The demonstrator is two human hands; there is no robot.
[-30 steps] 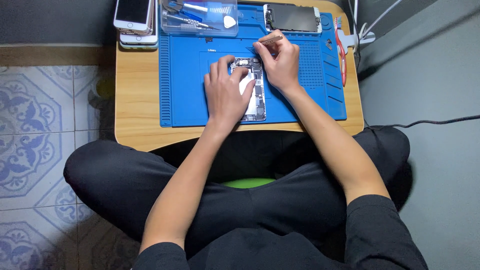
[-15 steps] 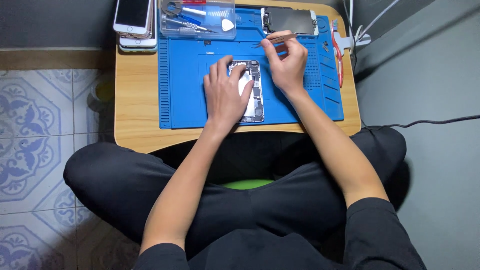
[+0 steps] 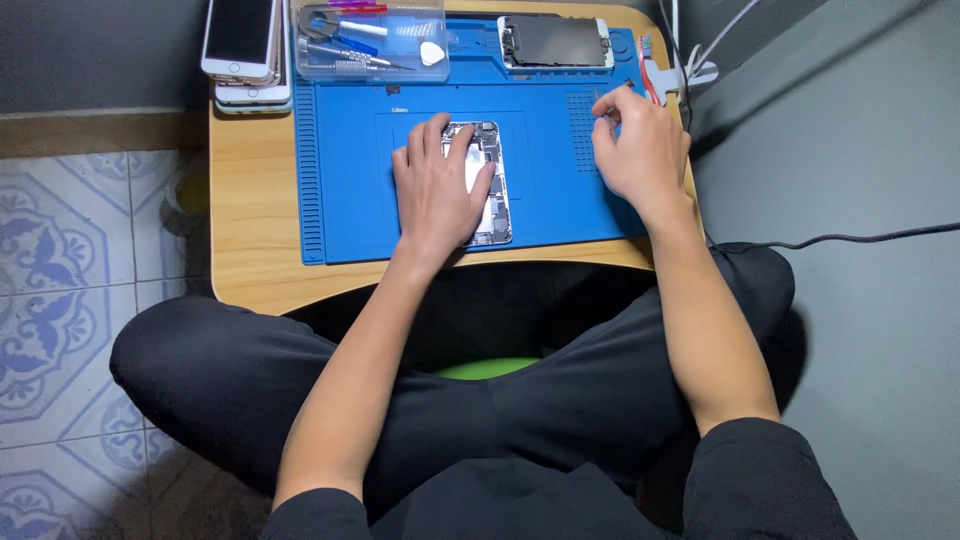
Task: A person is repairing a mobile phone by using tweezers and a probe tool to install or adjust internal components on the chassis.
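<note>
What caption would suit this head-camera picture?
Left hand rests on an opened phone on a blue mat; right hand beside.

I see a home corner set up as a small phone-repair station: a low wooden tabletop sits over a patterned tile floor. On it lie a blue repair mat, a clear tool box, stacked phones and an opened phone.
</note>
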